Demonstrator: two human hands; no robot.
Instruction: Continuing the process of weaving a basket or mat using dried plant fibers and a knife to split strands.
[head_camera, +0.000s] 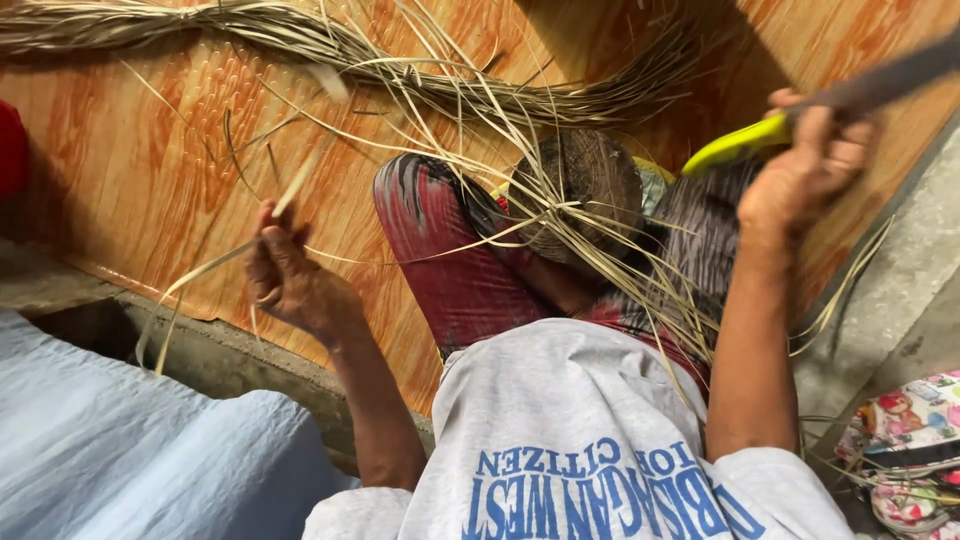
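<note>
Up near the mat's (150, 180) left edge, left hand (290, 280) fingers (265, 285) pinch a pale strip (300, 180); right hand (805, 175) fingers curl tight around a green-handled knife (740, 145).

Two hands: the left hand (290, 280) pinching one pale strip (300, 180), the right hand (805, 175) gripping one knife (800, 115) with a yellow-green handle. One round woven piece (585, 190) on the lap. One long bundle of strips (300, 40) on one orange mat (150, 170). One patterned bag (915, 440), lower right

left hand (290, 280): raised, grip pinched | right hand (805, 175): lifted higher (fist closed), forearm upright
</note>
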